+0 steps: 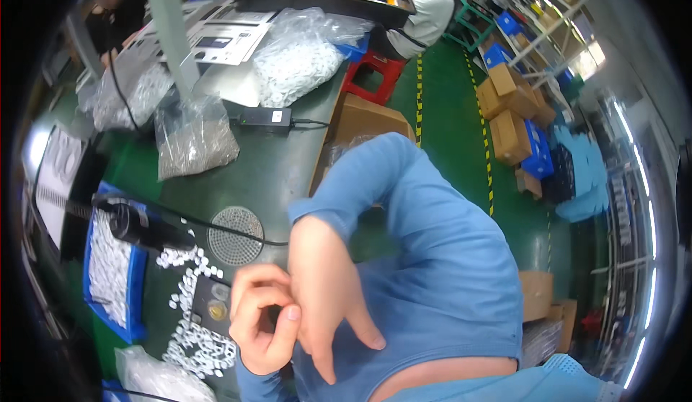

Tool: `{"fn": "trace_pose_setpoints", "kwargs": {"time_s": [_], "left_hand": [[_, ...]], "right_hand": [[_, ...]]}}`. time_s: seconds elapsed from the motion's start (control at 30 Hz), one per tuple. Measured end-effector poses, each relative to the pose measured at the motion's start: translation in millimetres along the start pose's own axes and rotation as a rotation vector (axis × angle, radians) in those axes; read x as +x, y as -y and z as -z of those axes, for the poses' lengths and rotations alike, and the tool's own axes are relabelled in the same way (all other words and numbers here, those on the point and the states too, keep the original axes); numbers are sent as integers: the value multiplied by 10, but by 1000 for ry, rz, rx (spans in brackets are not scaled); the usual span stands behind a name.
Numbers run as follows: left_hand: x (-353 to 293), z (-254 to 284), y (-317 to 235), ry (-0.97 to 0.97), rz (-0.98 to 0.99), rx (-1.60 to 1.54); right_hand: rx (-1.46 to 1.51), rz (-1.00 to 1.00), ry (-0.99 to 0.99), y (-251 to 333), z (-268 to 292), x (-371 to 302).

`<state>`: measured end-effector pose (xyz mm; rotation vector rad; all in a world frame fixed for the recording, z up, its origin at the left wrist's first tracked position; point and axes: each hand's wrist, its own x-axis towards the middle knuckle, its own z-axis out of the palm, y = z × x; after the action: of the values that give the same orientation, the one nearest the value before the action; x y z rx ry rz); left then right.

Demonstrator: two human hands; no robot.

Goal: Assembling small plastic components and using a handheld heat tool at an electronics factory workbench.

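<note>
My left hand is curled beside my right hand, its fingertips drawn in close to the right hand's edge. Whether anything sits between those fingers is hidden. My right hand hangs with its fingers pointing down and the thumb stretched away, nothing visible in it. Left of the hands lies a dark plate bearing a round yellowish piece. Many small white parts are scattered around that plate. Just beyond my hands is a round grey perforated disc on the dark green table, with a black cable running over it.
A blue tray of white parts stands at left, near a black cylindrical tool. Bagged parts, a black power adapter and a larger bag lie farther back. Cardboard boxes line the floor; other people sit beyond.
</note>
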<state>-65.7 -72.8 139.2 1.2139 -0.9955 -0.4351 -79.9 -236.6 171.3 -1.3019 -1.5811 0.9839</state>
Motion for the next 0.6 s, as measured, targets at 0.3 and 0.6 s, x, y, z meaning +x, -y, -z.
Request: {"fn": "trace_pose_setpoints", "kwargs": {"time_s": [0.3, 0.6], "left_hand": [[-567, -43, 524, 99, 130, -310], [-1516, -63, 634, -6, 320, -227]], "right_hand": [[235, 140, -210, -692, -535, 387], [312, -25, -451, -691, -500, -55]]}}
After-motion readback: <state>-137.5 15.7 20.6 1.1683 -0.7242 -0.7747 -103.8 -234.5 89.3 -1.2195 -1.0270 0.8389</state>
